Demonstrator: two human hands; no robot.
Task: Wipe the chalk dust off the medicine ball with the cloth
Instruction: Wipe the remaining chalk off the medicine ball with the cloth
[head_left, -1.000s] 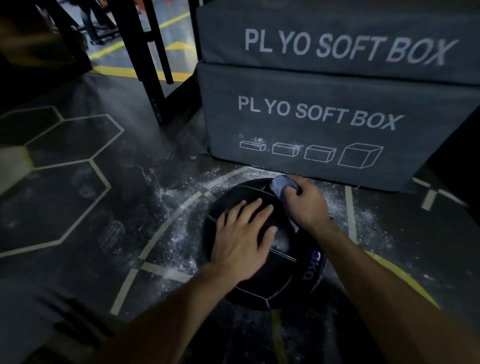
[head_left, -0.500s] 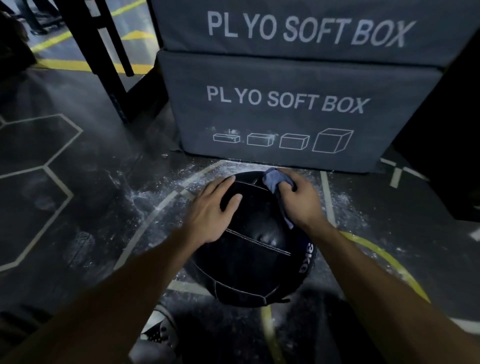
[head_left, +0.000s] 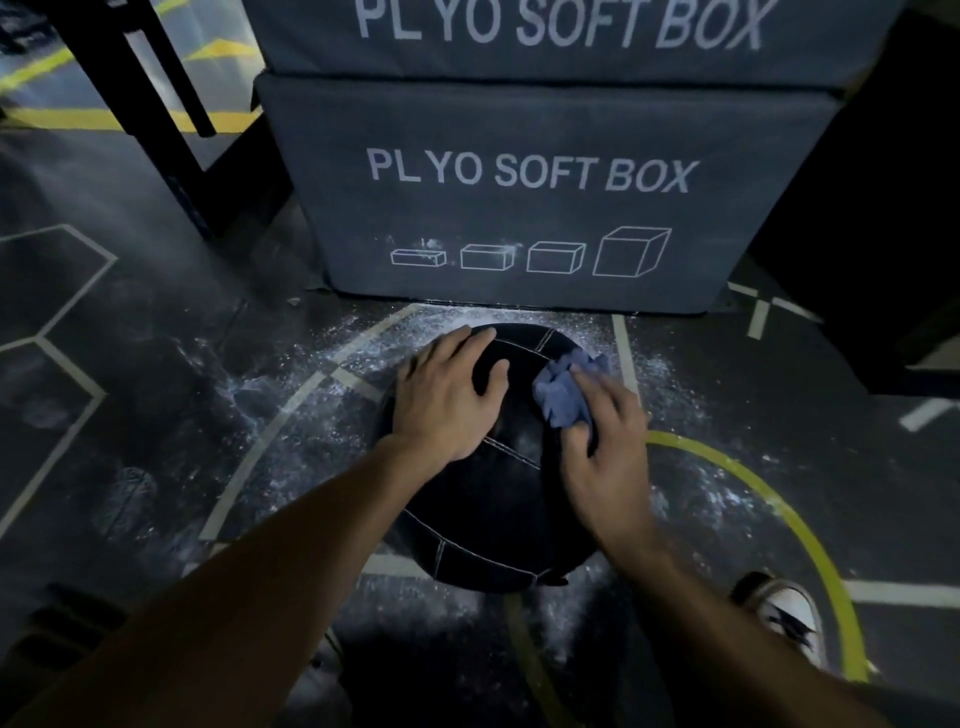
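A black medicine ball (head_left: 483, 525) with white stitched seams sits on the dark gym floor, ringed by scattered white chalk dust (head_left: 291, 395). My left hand (head_left: 447, 395) lies flat on the ball's upper left side, fingers spread and pointing away from me. My right hand (head_left: 605, 441) holds a crumpled blue cloth (head_left: 563, 392) against the ball's upper right side, fingers curled over the cloth. The hands and forearms hide part of the ball's top.
Two stacked grey plyo soft boxes (head_left: 530, 208) stand right behind the ball. A black rack frame (head_left: 156, 119) rises at the back left. My white shoe (head_left: 789, 618) is at the lower right, beside a yellow floor line (head_left: 769, 499).
The right hand with the cloth has slid from the ball's far top edge down onto its right side. The left hand shifted up and left on the ball. The ball's printed label has gone from sight.
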